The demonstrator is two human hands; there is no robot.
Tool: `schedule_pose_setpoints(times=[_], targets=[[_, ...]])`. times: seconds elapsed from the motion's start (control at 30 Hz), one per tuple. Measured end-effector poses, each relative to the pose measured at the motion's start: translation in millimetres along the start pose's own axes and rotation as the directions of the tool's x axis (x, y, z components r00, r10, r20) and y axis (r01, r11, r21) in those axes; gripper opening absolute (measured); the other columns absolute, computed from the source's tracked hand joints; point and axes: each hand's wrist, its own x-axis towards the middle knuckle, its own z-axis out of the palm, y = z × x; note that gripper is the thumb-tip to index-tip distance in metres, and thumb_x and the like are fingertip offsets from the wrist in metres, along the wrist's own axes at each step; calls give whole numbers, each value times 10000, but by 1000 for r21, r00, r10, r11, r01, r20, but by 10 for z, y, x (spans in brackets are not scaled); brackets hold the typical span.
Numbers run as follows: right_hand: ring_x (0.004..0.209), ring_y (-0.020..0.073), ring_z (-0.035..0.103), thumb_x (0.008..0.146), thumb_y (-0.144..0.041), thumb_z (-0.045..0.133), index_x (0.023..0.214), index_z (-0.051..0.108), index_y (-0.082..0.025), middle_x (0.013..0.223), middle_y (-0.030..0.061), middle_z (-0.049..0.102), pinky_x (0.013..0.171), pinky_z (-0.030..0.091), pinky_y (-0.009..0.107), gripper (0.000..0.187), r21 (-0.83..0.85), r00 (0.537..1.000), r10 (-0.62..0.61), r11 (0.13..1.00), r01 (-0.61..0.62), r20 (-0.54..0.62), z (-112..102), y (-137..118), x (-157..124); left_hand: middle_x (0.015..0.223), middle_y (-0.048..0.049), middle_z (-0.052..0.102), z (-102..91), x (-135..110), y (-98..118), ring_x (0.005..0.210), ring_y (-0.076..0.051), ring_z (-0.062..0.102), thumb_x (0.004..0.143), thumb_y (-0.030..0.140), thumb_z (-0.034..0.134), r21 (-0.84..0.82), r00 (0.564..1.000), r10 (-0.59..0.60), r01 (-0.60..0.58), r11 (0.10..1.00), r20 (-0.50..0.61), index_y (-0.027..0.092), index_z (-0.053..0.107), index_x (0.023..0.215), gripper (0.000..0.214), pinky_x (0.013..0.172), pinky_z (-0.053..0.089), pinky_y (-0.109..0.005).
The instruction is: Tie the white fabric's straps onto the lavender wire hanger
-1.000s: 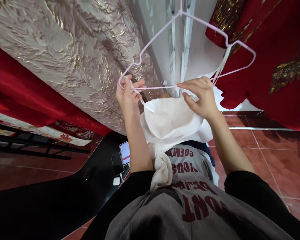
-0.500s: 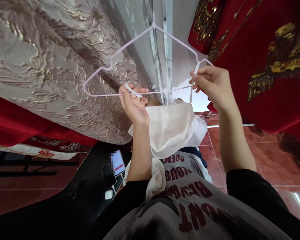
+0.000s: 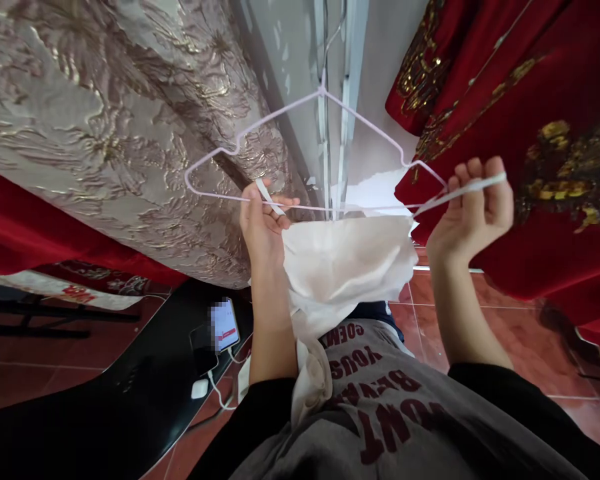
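Note:
A thin lilac wire hanger (image 3: 360,123) hangs in front of me from above. A white strappy garment (image 3: 347,263) droops below its bottom bar. My left hand (image 3: 261,220) is closed, pinching one white strap against the hanger's bottom bar near its left end. My right hand (image 3: 473,210) is closed on the other white strap (image 3: 457,192), pulling it taut out to the right, past the hanger's right shoulder. The garment's lower part falls against my grey printed shirt.
A beige embroidered garment (image 3: 130,133) hangs at the left, red gold-embroidered garments (image 3: 540,133) at the right. A phone (image 3: 225,325) with a charger lies on a black surface (image 3: 105,407) below left. A red tiled floor (image 3: 545,347) spreads beneath.
My right hand has moved from the hanger's right shoulder out to the right and down, drawing the strap taut. The left hand has stayed pinching its strap at the bottom bar.

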Motion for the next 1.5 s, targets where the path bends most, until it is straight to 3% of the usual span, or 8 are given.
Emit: schedule_pose_setpoints(times=[0.13, 0.27, 0.47, 0.8, 1.07, 1.23, 1.33, 1.5], targets=[[1224, 319, 826, 1022, -472, 760, 1369, 792, -341, 1256, 58, 840, 1128, 672, 620, 372, -37, 972, -7, 999, 16, 235, 267, -562, -329, 1009, -88, 840, -233, -26, 34, 752, -186, 791, 1014, 431, 839, -27, 999, -28, 29, 999, 37, 233, 756, 1242, 313, 466, 424, -214], [1255, 282, 820, 1001, -455, 786, 1450, 762, -284, 1287, 76, 858, 1194, 642, 538, 480, -227, 841, 166, 973, -53, 516, 535, -858, -511, 1028, -79, 844, -466, 22, 188, 840, -209, 819, 986, 488, 878, -21, 991, -56, 59, 998, 118, 261, 749, 1313, 419, 498, 469, -193], [1240, 290, 818, 981, -502, 768, 1379, 785, -257, 1226, 90, 871, 1122, 663, 511, 467, -438, 928, 235, 894, -89, 291, 516, -815, -583, 1460, -161, 759, -583, 177, 428, 939, -205, 784, 899, 581, 942, -67, 962, -104, 124, 990, 253, 241, 787, 1287, 539, 495, 471, -178], [1049, 231, 829, 1050, -454, 717, 1227, 830, -281, 1080, 61, 863, 969, 670, 432, 272, -228, 963, 102, 973, -44, 248, 822, -1045, -578, 845, -14, 648, -277, 41, 290, 528, -89, 477, 875, 297, 883, -73, 986, 22, -10, 997, 164, 231, 762, 1037, 213, 430, 350, -198], [704, 181, 748, 1063, -544, 612, 1373, 780, -400, 1260, 55, 829, 610, 632, 362, 381, 29, 975, 178, 984, -176, -132, 35, -321, -61, 882, -6, 660, -63, -231, 198, 594, -124, 576, 938, 397, 888, -118, 991, 92, -81, 990, 95, 279, 729, 1122, 269, 481, 453, -208], [751, 169, 776, 1056, -440, 658, 1290, 817, -444, 1124, -15, 833, 657, 664, 341, 282, 19, 987, 57, 998, -55, -150, -3, -640, -187, 855, 0, 727, -45, -232, 83, 573, -108, 603, 887, 391, 977, -87, 992, 99, -92, 992, 84, 257, 759, 1081, 321, 492, 476, -194], [865, 189, 830, 957, -374, 831, 1185, 852, -378, 1022, -26, 858, 752, 696, 345, 229, -5, 987, 56, 998, -56, 148, 321, -1001, -383, 881, -27, 782, -32, -282, 13, 560, -108, 609, 845, 417, 1007, -33, 997, 14, -12, 999, 80, 235, 764, 1054, 368, 481, 471, -199], [1221, 284, 817, 989, -373, 790, 1207, 851, -310, 1247, 35, 872, 1107, 638, 529, 235, -231, 715, 148, 973, 20, 684, 709, -1153, -452, 932, -41, 822, -93, -361, 10, 545, -112, 622, 868, 432, 994, -7, 992, 3, -2, 1000, 127, 262, 765, 1136, 391, 474, 463, -210]])
